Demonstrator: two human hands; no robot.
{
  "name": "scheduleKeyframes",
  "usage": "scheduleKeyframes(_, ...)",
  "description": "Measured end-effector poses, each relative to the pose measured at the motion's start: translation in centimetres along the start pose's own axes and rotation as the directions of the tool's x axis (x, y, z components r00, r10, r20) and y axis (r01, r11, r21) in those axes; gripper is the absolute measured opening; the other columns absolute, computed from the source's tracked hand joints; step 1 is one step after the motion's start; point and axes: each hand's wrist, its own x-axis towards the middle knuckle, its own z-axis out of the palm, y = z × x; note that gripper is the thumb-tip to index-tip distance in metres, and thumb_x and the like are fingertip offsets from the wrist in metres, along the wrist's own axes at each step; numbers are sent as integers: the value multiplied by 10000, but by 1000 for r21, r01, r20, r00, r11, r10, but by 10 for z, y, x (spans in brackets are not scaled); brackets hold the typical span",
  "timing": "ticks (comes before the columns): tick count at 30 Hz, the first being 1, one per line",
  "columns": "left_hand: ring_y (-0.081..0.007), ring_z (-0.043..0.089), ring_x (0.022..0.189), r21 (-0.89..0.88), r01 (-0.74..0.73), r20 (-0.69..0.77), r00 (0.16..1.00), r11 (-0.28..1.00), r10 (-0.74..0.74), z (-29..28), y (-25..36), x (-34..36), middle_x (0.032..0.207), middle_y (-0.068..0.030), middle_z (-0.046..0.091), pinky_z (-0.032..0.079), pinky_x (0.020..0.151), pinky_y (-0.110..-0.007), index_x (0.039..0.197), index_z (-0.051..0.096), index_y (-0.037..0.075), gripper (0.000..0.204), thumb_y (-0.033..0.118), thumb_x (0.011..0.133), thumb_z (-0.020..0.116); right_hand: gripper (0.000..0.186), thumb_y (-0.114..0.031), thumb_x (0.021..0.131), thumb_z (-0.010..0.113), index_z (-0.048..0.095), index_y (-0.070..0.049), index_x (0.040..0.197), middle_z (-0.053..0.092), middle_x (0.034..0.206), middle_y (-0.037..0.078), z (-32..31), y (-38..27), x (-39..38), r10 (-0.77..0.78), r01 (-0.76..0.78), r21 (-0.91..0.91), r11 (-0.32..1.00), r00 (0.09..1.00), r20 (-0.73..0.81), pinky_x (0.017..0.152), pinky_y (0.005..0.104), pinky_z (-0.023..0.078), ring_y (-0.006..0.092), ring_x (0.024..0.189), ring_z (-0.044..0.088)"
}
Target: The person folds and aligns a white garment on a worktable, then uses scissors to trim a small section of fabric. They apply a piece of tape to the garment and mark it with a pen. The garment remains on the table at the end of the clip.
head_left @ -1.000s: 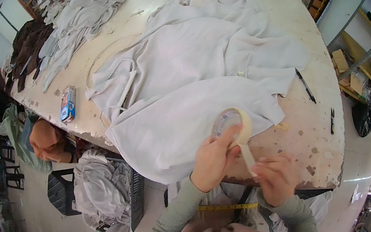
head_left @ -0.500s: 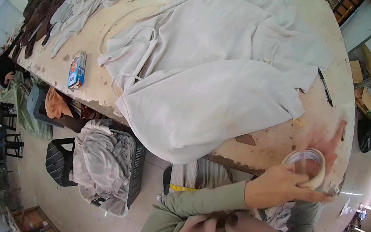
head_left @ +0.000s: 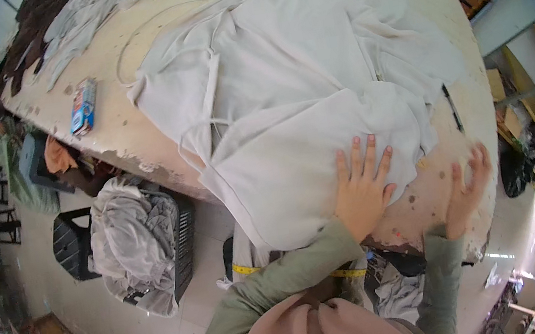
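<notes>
A large pale grey garment lies spread in loose folds over the worktable, with its near part hanging past the table's edge. My left hand rests flat on that near part, fingers stretched out and apart. Over the bare wood at the right, my right hand is blurred by motion; its fingers look spread and nothing shows in them. A black pen lies on the wood just beyond the right hand. No tape roll can be seen.
A blue and white box sits near the table's left edge. Brown cloth is heaped at the far left. Below on the floor stand a dark basket full of grey cloth and a black stool. Yellow measuring tape hangs near my left forearm.
The cream tape roll held half a second ago is out of sight. My left hand has moved up and left onto the garment, whose near part has shifted. My right hand is lifted and spread.
</notes>
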Motion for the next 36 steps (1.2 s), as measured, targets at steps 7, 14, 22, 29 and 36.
scheduleKeyframes(7, -410, 375, 1263, -124, 104, 177, 981, 987, -81, -70, 4, -27, 1414, -218, 375, 309, 1040, -501, 1356, 413, 10, 583, 258, 863, 604, 268, -21, 842, 635, 561, -17, 1100, 629, 1070, 78, 58, -102, 22, -61, -753, 657, 36, 654, 754, 841, 280, 494, 140, 981, 604)
scheduleKeyframes(14, -312, 461, 1129, 199, 31, 52, 998, 979, -42, -89, -46, -43, 1269, -140, 481, 362, 935, -434, 1249, 486, -1, 488, 248, 846, 605, 276, -80, 839, 629, 540, -1, 1088, 635, 1008, 153, 84, -144, 15, -177, -483, 606, 632, 671, 720, 734, 336, 518, 248, 821, 658)
scheduleKeyframes(22, -320, 437, 1206, 289, -73, 132, 991, 955, 36, -82, -58, -36, 1326, -131, 466, 353, 988, -438, 1191, 522, 22, 407, 248, 858, 577, 297, -284, 855, 648, 579, -83, 1062, 568, 1108, 113, 115, -135, 2, -328, 186, 354, 917, 854, 403, 881, 399, 386, 264, 1034, 531)
scheduleKeyframes(29, -356, 474, 1143, 142, -126, 221, 971, 982, 92, -82, -66, -14, 1284, -156, 493, 397, 920, -464, 1124, 539, -5, 292, 147, 875, 538, 292, -151, 905, 501, 531, -67, 1182, 549, 1169, 108, 123, -47, 71, 58, -62, -150, 987, 998, -34, 884, 455, 385, 309, 1053, 518)
scheduleKeyframes(36, -309, 621, 820, -278, 212, 137, 974, 937, -180, -80, -83, 19, 927, -161, 655, 481, 744, -379, 954, 633, 0, 156, 115, 868, 573, 245, -77, 890, 478, 529, -32, 1125, 575, 1097, 181, 104, 83, 91, 369, -264, -376, 888, 898, 241, 869, 449, 432, 319, 1037, 531)
